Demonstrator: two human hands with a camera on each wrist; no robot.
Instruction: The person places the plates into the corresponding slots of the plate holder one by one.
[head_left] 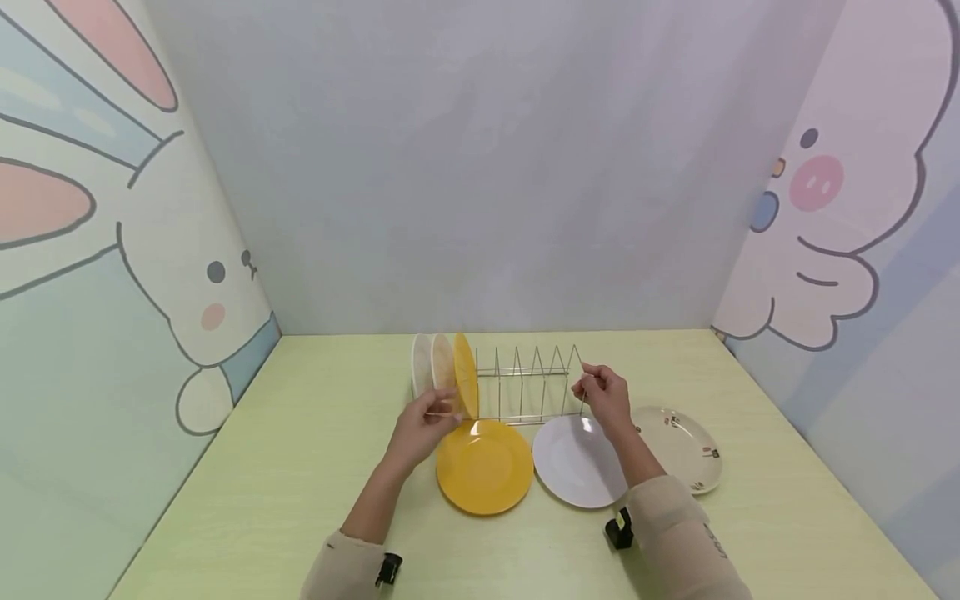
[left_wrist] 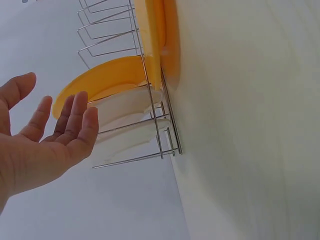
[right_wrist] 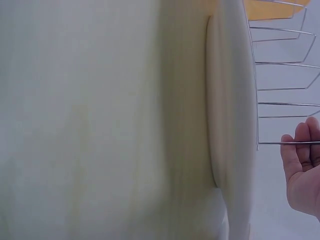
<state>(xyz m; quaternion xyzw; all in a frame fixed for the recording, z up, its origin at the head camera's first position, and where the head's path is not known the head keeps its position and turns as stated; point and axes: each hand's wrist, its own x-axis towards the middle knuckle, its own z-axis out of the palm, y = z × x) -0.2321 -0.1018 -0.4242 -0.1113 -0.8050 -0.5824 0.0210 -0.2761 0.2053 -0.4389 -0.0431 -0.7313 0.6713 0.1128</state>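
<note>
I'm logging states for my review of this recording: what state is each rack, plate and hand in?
Wire rack: standing, partly filled
Leftmost racked plate: upright
Middle racked plate: upright
Yellow racked plate: upright
Flat yellow plate: lying face up
Flat white plate: lying face up
Patterned plate: lying face up, partly hidden
Left hand: open
Right hand: at the rack's right end, grip unclear

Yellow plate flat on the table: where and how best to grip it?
Probably the near rim, pinched from the front: the yellow plate lies flat, with the rack behind it and the white plate close on its right.
</note>
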